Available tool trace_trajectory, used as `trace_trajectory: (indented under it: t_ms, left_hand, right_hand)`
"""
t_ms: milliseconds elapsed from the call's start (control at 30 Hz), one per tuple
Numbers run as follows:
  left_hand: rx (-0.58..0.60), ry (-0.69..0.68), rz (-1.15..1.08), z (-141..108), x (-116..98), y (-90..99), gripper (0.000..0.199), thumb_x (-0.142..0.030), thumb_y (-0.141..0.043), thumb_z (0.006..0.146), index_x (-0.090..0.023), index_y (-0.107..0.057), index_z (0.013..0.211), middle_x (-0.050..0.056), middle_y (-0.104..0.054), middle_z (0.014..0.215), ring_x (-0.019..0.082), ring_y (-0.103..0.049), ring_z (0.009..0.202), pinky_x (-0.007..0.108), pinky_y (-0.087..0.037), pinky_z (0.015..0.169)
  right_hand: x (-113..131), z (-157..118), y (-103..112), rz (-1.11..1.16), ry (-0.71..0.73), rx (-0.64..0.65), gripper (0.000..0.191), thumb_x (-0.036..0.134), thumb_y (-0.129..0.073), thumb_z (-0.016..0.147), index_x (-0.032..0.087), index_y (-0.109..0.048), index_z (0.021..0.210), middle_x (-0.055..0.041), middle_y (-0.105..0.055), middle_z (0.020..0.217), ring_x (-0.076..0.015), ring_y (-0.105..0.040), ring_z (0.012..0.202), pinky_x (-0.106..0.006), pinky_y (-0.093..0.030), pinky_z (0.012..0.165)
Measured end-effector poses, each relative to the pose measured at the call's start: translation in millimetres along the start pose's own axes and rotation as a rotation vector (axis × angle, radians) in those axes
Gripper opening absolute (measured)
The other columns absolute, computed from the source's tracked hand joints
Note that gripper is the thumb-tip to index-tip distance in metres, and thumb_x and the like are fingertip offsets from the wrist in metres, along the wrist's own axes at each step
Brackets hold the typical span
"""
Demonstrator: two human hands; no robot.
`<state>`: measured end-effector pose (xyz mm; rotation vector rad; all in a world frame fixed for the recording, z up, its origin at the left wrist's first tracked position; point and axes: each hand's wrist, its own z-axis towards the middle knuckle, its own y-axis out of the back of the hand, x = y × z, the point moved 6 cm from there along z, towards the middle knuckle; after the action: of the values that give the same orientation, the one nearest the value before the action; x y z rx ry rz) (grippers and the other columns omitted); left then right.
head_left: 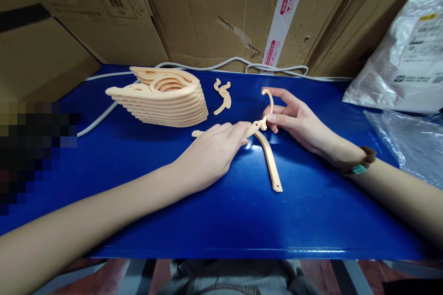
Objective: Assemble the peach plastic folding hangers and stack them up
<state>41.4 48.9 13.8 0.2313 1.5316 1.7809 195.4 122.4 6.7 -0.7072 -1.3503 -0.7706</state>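
A: What has each hand got?

B: The left hand [216,150] lies knuckles up over a cream strip [254,130], thumb and forefinger closed on it near its holed end. The right hand [294,115] pinches the curved hook [271,101] low down, between thumb and fingers, its tip rising toward the back edge.

A: And where does it all sit?

B: Over the middle of the blue surface [221,221], a little right of centre and nearer the back edge than the front. A second strip [269,159] slants from the meeting point toward the front edge, ending well short of it.

A: How would you handle that meeting point?

B: I'd hold the strip firmly right beside its end, so it can't twist, and turn the hook from its base; levering by the curved tip could strain the thin part. Line things up by eye before pressing, and press straight. I can't tell whether the parts are seated, as the joint is too small to read.

A: Anything in the way?

B: Not much. The small loose pieces [224,99] lie near the back edge, just beyond the left hand, and the stack of cream frames [162,110] stands toward the back left corner. I'd swing the second strip gently, clear of both wrists.
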Motion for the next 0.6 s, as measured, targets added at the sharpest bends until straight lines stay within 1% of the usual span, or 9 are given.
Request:
trace_trajectory:
  t_ms: [100,233,300,467,600]
  left_hand:
    - [-0.051,-0.053,0.080,-0.4,-2.0,2.1,0.028,-0.020,-0.030,0.104,-0.013,-0.047,0.125,0.009,-0.066,0.108,0.022,-0.061,0.092,0.034,-0.047,0.079]
    - [-0.109,-0.095,0.182,-1.7,-4.2,3.2,0.027,-0.018,-0.033,0.103,-0.010,-0.048,0.124,0.008,-0.067,0.098,0.023,-0.061,0.083,0.034,-0.047,0.073]
    - [-0.115,-0.102,0.203,-1.8,-4.8,2.4,0.027,-0.017,-0.034,0.102,-0.009,-0.048,0.124,0.008,-0.067,0.097,0.023,-0.061,0.082,0.034,-0.047,0.072]
    - [-0.102,-0.108,0.226,-1.8,-5.1,0.0,0.028,-0.017,-0.037,0.102,-0.007,-0.048,0.126,0.009,-0.068,0.104,0.023,-0.063,0.084,0.034,-0.047,0.072]
    - [-0.110,-0.109,0.268,-2.3,-5.5,0.1,0.028,-0.016,-0.038,0.102,-0.007,-0.050,0.125,0.009,-0.068,0.101,0.023,-0.062,0.082,0.034,-0.046,0.071]
  right_hand:
    - [0.0,0.3,0.2,-0.026,0.011,-0.005,0.054,0.022,-0.073,0.083,0.024,-0.050,0.131,0.0038,-0.063,0.080,-0.0088,-0.053,0.064,-0.022,-0.044,0.062]
    - [-1.3,1.0,1.0,-0.040,0.018,-0.008,0.054,0.023,-0.074,0.082,0.023,-0.050,0.131,0.0042,-0.062,0.080,-0.0083,-0.053,0.062,-0.023,-0.046,0.062]
    - [-2.1,1.1,1.7,-0.045,0.018,-0.007,0.055,0.023,-0.074,0.082,0.022,-0.049,0.131,0.0039,-0.061,0.081,-0.0086,-0.053,0.063,-0.024,-0.046,0.062]
    - [-3.7,1.3,2.9,-0.067,0.017,0.007,0.055,0.024,-0.073,0.083,0.022,-0.049,0.132,0.0032,-0.061,0.081,-0.0093,-0.054,0.065,-0.024,-0.047,0.063]
    - [-4.0,1.4,3.0,-0.078,0.019,0.012,0.054,0.024,-0.072,0.084,0.022,-0.049,0.133,0.0032,-0.062,0.081,-0.0093,-0.054,0.065,-0.025,-0.047,0.064]
